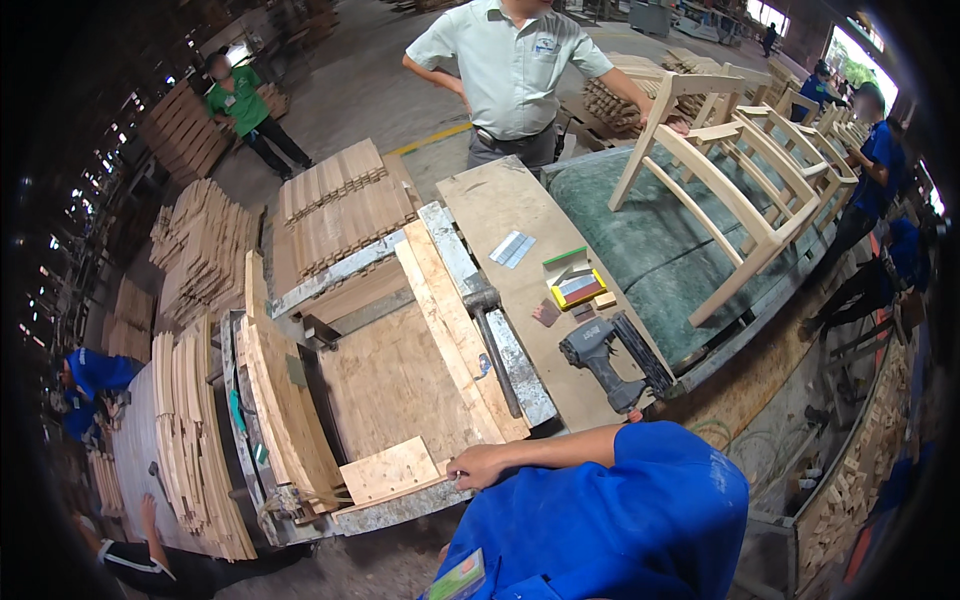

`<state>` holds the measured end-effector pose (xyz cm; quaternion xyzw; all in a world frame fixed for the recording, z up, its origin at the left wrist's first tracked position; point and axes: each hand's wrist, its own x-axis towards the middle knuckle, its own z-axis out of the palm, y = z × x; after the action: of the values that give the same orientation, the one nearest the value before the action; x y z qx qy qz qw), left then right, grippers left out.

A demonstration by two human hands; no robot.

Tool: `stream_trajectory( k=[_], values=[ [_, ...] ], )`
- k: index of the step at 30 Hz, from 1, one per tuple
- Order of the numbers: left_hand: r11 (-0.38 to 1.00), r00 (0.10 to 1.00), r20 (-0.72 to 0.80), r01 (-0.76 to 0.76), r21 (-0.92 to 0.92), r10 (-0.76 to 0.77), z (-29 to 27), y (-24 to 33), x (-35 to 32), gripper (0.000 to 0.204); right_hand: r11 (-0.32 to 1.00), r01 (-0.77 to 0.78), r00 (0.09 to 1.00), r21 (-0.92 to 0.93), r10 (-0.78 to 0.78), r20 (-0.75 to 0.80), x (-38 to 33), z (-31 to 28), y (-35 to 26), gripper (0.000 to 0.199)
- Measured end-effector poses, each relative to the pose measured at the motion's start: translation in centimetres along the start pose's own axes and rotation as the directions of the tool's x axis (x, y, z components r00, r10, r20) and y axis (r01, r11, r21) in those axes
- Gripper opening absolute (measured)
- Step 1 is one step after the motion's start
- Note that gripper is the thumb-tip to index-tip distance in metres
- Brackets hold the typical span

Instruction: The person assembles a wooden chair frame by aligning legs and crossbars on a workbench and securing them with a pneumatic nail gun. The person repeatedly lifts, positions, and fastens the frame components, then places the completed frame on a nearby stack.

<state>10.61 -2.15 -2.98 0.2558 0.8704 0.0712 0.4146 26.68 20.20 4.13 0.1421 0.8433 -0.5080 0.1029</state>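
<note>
My right hand [478, 467] reaches across from the right with its fingers curled at the near end of a wooden frame. A small pale wooden board [390, 468] with dark holes lies just left of the fingertips. What the fingers pinch, if anything, is too small to make out. My left hand is not in view. Beyond my right forearm, a hammer [497, 350] rests on the metal rail beside a long pale wooden strip [445, 320]. A black and grey nail gun [612, 362] lies on the brown board [515, 205] to the right.
A yellow and green box [577, 287] and silvery nail strips [513, 249] lie beyond the nail gun. Wooden chair frames [735, 180] stand on a green table [600, 240]. Stacked slats [335, 210] fill the left. A person in a pale shirt [510, 75] stands opposite; others work around.
</note>
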Motion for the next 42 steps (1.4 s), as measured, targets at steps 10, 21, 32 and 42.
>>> stream_trajectory(
  k=[10, 21, 32, 42],
  values=[
    [0.993, 0.997, -0.037, -0.060, 0.100, 0.064, 0.1, -3.1, -0.9, 0.021, 1.000, 0.003, 0.998, -0.005, -0.003, 0.063, 1.0, 0.6, 0.8, 0.041],
    [0.634, 0.939, 0.037, 0.259, -0.729, -0.341, -0.5, -5.5, -4.4, 0.040, 0.997, -0.073, 0.991, -0.029, 0.075, 0.111, 1.8, 1.3, 1.3, 0.042],
    [0.476, 0.850, 0.101, 0.384, -0.791, -0.517, 2.0, -7.3, -8.6, 0.034, 0.985, -0.108, 0.992, -0.137, 0.115, 0.045, 2.6, 1.6, 0.7, 0.028],
    [0.679, 0.933, -0.028, 0.241, -0.693, -0.359, 0.7, -12.8, -9.2, 0.035, 0.947, -0.238, 0.970, -0.217, 0.219, -0.108, 2.9, 3.5, -1.4, 0.026]
  ],
)
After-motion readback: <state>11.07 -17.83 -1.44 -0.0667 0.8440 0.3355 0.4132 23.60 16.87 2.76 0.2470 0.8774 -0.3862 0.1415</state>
